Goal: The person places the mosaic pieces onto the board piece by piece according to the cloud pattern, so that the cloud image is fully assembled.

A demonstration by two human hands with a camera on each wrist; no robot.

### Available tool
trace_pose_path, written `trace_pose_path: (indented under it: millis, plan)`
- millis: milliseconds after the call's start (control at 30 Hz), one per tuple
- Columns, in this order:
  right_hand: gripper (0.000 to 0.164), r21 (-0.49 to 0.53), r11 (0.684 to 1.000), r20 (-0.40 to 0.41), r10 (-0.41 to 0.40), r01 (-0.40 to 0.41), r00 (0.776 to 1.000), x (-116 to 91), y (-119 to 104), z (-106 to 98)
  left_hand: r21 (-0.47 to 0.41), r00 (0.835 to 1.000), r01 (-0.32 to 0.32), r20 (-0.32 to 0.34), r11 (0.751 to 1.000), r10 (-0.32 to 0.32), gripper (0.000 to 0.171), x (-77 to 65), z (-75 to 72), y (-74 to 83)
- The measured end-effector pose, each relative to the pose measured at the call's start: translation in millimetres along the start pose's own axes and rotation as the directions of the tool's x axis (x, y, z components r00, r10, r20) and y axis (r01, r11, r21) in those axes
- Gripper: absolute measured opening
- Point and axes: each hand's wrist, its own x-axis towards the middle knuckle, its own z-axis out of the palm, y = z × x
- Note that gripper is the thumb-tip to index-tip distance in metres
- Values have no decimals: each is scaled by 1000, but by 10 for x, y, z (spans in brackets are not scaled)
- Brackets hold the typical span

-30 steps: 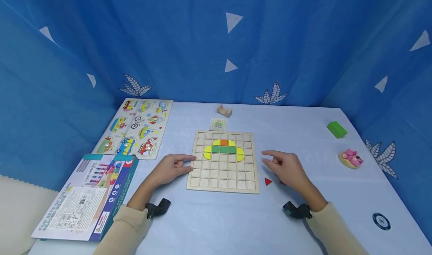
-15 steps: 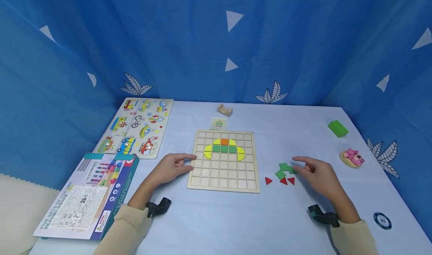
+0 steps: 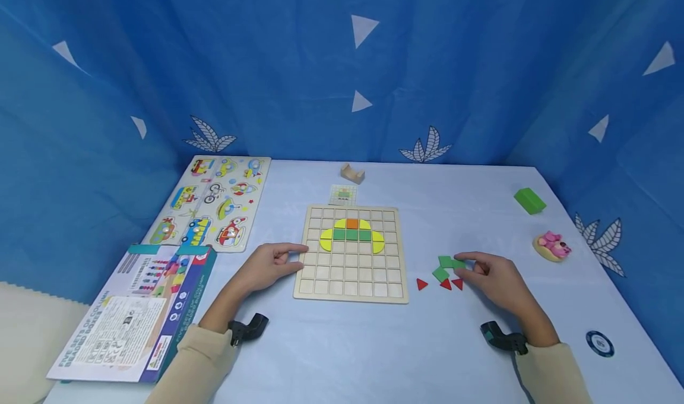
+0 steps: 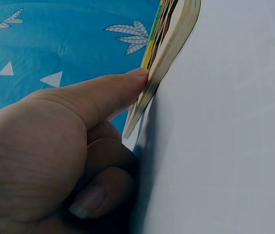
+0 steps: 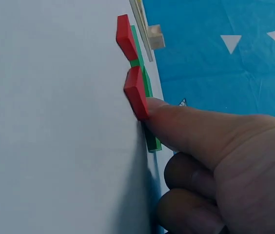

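A square wooden grid board (image 3: 350,279) carries a shape of yellow quarter-round, green square and orange square tiles (image 3: 352,224). At its left edge, my left hand (image 3: 268,267) touches the rim with straight index finger and thumb; its other fingers are curled under. To the board's right, my right hand (image 3: 498,282) has thumb and index finger on opposite sides of a green square tile (image 3: 458,264), pinching it. Two more green square tiles (image 3: 440,274) lie against it. Several red triangle tiles (image 3: 422,284) are just in front, and one red triangle (image 5: 136,92) partly hides the thumb tip in the right wrist view.
Behind the board lie a small pattern card (image 3: 342,195) and a notched wooden block (image 3: 352,173). On the left are a vehicle puzzle board (image 3: 211,199) and a box (image 3: 128,315). A green block (image 3: 530,201), pink figurine (image 3: 553,246) and round chip (image 3: 600,344) stand right.
My right hand has moved right, away from the board's edge, and its thumb and index finger have come onto a green tile. My left hand stays at the board's left edge.
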Motion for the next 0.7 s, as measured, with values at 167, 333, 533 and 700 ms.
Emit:
trace_pose_path:
  millis: [167, 333, 533, 700]
  plan:
    - [34, -15, 1000, 3, -5, 5, 1000, 1, -22, 3, -2, 1000, 0, -1, 1000, 0, 36, -4, 4, -2]
    - [32, -26, 999, -6, -36, 35, 999, 8, -29, 16, 1, 1000, -11, -6, 1000, 11, 36, -7, -1, -10]
    - [33, -51, 998, 6, -43, 43, 999, 1, -19, 26, 6, 1000, -14, -3, 1000, 14, 37, -8, -2, -10]
    - [34, -68, 996, 7, -54, 54, 999, -17, -25, 32, 4, 1000, -13, 2, 1000, 13, 37, -8, 1, -6]
